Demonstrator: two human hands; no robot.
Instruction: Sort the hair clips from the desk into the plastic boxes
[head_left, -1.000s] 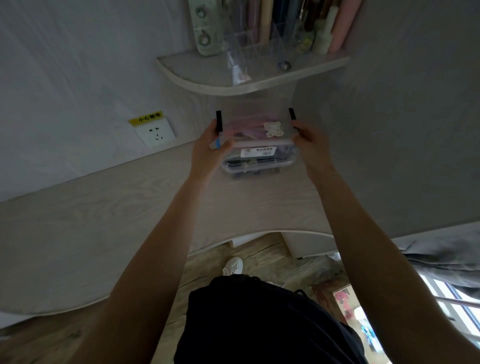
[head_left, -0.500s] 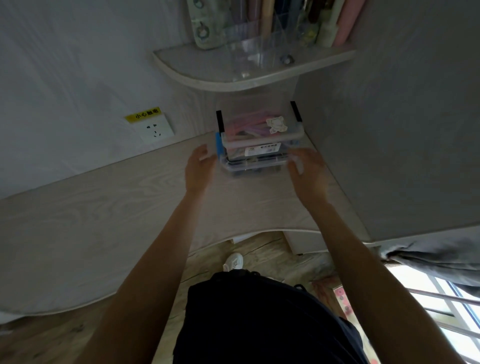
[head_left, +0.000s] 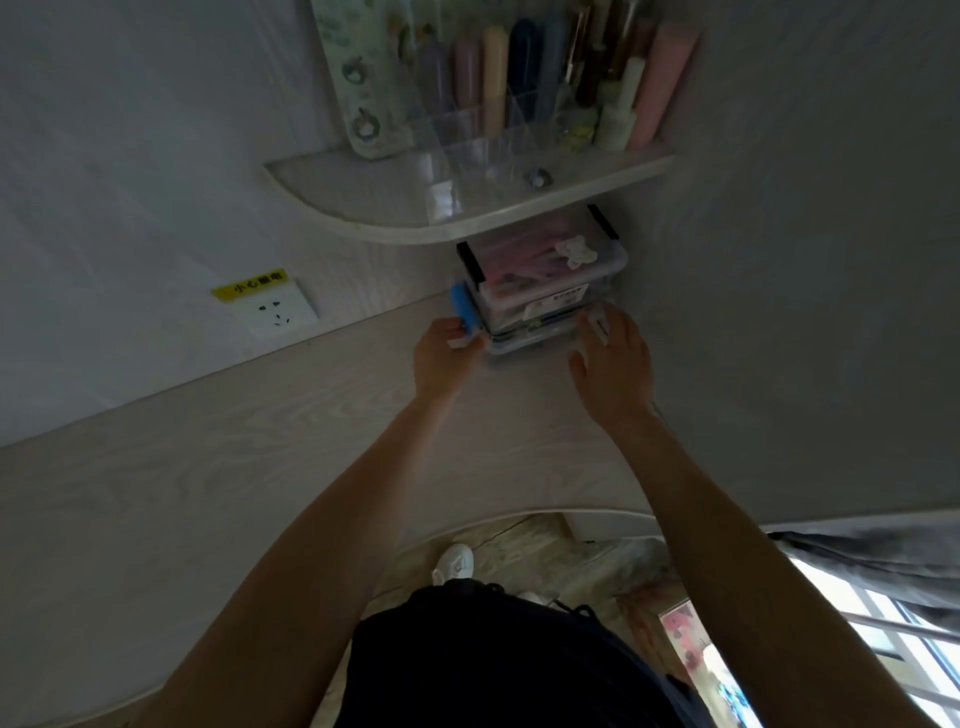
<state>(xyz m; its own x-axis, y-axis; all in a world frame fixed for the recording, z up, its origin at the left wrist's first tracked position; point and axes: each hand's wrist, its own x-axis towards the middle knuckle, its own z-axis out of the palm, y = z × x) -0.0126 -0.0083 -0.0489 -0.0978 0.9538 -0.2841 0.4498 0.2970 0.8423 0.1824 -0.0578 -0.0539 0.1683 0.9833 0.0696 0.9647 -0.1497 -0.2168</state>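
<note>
Nearest, both bare forearms reach out over the pale worktop. Further on, the left hand lies against the left end of the stacked plastic boxes, its fingers curled at the blue latch; the right hand rests at the stack's right front corner, fingers spread and loose, clasping nothing. The boxes stand in the corner under the curved shelf, pink hair clips showing through the top one. A second ago the hands held the upper box raised; it now sits on the stack, tucked deeper under the shelf.
</note>
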